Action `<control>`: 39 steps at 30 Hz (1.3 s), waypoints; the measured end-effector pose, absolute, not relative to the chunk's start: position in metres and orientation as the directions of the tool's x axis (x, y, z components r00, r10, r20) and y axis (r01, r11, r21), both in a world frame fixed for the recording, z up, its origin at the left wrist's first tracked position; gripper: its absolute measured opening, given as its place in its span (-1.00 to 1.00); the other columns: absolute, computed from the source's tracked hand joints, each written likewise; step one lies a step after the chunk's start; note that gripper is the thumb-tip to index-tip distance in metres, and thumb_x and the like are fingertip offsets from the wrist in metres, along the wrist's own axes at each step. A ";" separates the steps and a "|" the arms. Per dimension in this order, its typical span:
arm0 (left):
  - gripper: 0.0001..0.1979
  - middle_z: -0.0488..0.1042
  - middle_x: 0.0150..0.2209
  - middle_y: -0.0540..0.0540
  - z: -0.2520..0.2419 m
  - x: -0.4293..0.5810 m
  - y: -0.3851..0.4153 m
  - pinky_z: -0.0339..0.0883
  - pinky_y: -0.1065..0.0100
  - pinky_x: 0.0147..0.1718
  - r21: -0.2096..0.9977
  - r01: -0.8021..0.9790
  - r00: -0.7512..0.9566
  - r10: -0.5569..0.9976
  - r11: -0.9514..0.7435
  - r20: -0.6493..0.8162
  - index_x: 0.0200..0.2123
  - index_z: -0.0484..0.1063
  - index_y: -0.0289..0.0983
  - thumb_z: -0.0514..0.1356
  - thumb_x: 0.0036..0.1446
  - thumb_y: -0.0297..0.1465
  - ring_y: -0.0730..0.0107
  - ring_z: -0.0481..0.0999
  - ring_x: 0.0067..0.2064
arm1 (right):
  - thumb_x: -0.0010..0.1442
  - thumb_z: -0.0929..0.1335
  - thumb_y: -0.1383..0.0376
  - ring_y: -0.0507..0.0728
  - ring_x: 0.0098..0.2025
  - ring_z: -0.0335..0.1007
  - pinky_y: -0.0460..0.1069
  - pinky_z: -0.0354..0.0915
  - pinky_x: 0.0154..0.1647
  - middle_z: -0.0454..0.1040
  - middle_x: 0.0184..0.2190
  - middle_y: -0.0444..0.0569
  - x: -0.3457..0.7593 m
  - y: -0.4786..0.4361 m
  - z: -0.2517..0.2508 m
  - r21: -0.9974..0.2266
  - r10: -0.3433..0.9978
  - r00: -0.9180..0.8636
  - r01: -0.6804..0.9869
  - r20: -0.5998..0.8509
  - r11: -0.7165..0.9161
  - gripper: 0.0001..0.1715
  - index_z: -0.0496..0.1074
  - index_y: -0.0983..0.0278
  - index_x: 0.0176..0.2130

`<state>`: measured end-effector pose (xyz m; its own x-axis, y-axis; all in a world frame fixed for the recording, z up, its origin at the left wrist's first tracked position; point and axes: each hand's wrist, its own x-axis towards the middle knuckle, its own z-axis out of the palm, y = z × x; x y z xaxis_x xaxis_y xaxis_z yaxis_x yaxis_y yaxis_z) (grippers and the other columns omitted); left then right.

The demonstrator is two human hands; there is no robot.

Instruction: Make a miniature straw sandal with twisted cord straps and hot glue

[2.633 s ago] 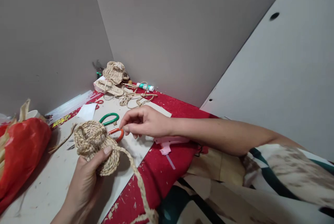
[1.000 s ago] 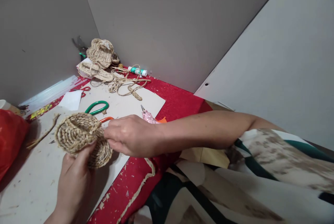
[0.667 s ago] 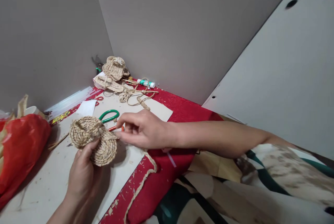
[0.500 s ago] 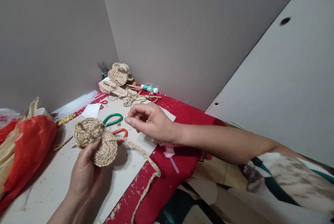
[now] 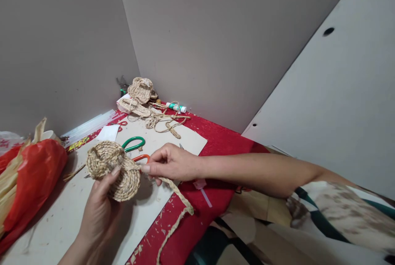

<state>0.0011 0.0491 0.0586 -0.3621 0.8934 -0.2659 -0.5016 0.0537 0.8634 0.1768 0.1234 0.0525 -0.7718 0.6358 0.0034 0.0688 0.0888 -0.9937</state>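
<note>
My left hand (image 5: 100, 201) grips a coiled, braided straw piece (image 5: 125, 182) from below, its thumb pressed on the front. The piece has rounded lobes of tan plait. From its right side runs a loose braided straw cord (image 5: 177, 193), which bends and hangs down past the table edge. My right hand (image 5: 173, 162) pinches this cord close to where it leaves the coils, thumb against fingers. Just behind the hands lie scissors with one green handle loop (image 5: 134, 143) and one orange loop (image 5: 142, 158), partly covered by the straw piece.
On the left a red plastic bag (image 5: 46, 170) holds dry husks. Further straw pieces (image 5: 140, 91), cords, a glue tube (image 5: 176, 107) and pliers (image 5: 122, 84) lie in the back corner. White board (image 5: 68, 224) covers part of the red cloth (image 5: 212, 133). Grey panels (image 5: 216, 43) rise behind.
My right hand has moved down and left from above the cord and now pinches it beside the straw piece. The left hand keeps its hold, almost unmoved.
</note>
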 end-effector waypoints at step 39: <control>-0.43 0.65 -0.24 -0.11 0.053 -0.006 0.041 0.58 0.24 -0.28 0.954 -0.291 -0.233 0.961 0.076 -0.148 -0.05 0.54 -0.24 0.49 -0.23 -0.42 0.01 0.64 -0.16 | 0.18 0.37 0.32 -0.09 -0.57 0.33 -0.18 0.33 -0.58 0.41 -0.54 -0.20 0.167 0.135 0.075 -0.994 0.551 -0.829 0.065 -0.100 -0.083 -0.88 0.42 0.35 -0.37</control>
<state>-0.0057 0.0409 0.0531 -0.2329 0.9612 -0.1478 -0.2914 0.0760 0.9536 0.1670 0.1355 0.0746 -0.8288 0.5506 -0.0999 0.0647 -0.0830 -0.9944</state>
